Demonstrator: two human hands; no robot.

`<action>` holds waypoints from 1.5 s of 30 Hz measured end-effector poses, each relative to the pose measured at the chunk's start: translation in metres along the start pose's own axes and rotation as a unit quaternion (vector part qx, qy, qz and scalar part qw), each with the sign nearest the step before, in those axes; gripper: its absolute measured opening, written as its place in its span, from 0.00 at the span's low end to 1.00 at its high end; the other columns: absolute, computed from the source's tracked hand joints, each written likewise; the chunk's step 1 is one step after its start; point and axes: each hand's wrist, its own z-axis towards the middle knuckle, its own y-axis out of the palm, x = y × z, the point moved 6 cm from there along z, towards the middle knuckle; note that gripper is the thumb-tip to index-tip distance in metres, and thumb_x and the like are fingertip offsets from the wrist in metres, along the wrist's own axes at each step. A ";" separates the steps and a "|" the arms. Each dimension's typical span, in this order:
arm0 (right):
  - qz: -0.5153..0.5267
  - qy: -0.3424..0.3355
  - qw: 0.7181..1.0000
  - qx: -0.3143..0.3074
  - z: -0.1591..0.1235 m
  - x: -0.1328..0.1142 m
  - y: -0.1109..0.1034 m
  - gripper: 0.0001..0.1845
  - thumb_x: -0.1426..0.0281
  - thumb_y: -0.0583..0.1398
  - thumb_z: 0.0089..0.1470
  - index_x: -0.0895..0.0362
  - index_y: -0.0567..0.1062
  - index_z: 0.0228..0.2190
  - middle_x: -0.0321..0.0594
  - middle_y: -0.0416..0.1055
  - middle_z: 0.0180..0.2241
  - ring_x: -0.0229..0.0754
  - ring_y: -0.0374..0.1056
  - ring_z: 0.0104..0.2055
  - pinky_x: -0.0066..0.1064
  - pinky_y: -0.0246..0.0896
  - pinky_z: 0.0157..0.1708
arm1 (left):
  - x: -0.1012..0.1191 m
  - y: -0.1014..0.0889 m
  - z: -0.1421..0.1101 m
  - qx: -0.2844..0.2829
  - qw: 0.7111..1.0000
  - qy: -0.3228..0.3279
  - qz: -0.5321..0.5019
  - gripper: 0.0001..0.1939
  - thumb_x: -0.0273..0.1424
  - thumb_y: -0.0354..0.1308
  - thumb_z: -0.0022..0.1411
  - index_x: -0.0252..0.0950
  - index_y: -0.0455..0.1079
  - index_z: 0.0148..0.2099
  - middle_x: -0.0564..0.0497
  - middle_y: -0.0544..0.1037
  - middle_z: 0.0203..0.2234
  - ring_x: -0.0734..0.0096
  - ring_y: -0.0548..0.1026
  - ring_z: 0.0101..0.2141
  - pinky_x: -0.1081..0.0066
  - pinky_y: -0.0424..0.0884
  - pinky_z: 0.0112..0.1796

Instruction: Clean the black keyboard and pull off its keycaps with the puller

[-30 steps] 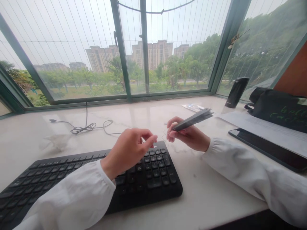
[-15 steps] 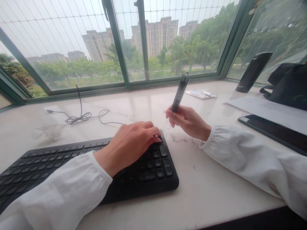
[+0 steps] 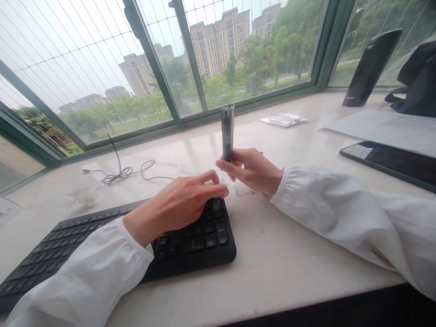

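The right hand's fingers (image 3: pixel 232 164) are clamped around a grey translucent tube (image 3: pixel 227 131), held upright at centre frame. The left hand's fingers (image 3: pixel 211 178) curve, slightly apart, over the black keyboard (image 3: pixel 195 245) on the marble bench (image 3: pixel 289 268).

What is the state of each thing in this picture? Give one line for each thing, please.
Right hand: closed around the tube.
Grey tube: held upright.
Left hand: empty, fingers curled over the keyboard.
Black keyboard: lying flat.
Black cable: loosely tangled.
Black tablet: screen dark.
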 end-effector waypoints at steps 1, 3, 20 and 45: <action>0.000 -0.001 1.000 0.001 0.000 0.000 0.000 0.21 0.54 0.56 0.60 0.58 0.71 0.25 0.35 0.67 0.20 0.37 0.64 0.24 0.29 0.56 0.28 | 0.001 0.000 0.001 -0.002 1.000 0.000 -0.001 0.22 0.16 0.41 0.60 0.42 0.64 0.51 0.50 0.70 0.48 0.73 0.74 0.34 0.72 0.67 0.33; 0.002 -0.002 1.000 0.007 0.000 -0.001 -0.001 0.21 0.54 0.56 0.60 0.57 0.70 0.24 0.35 0.67 0.20 0.37 0.64 0.24 0.29 0.56 0.28 | 0.001 0.000 0.001 -0.003 1.000 -0.003 -0.005 0.20 0.17 0.42 0.61 0.41 0.65 0.48 0.50 0.71 0.48 0.74 0.74 0.33 0.72 0.66 0.33; 0.001 -0.028 1.000 -0.006 0.000 0.000 -0.004 0.24 0.48 0.56 0.59 0.56 0.72 0.28 0.36 0.67 0.20 0.39 0.64 0.23 0.33 0.60 0.26 | -0.021 -0.041 -0.088 -0.148 0.956 -0.215 -0.133 0.08 0.42 0.67 0.51 0.49 0.79 0.35 0.57 0.78 0.25 0.73 0.72 0.23 0.75 0.62 0.23; -0.050 -0.064 0.996 -0.038 0.000 -0.003 -0.003 0.21 0.48 0.57 0.58 0.53 0.72 0.28 0.37 0.68 0.21 0.41 0.64 0.23 0.37 0.58 0.26 | -0.004 -0.038 -0.092 -0.102 0.969 -0.213 -0.069 0.08 0.28 0.65 0.41 0.40 0.68 0.18 0.55 0.64 0.13 0.71 0.64 0.17 0.68 0.57 0.22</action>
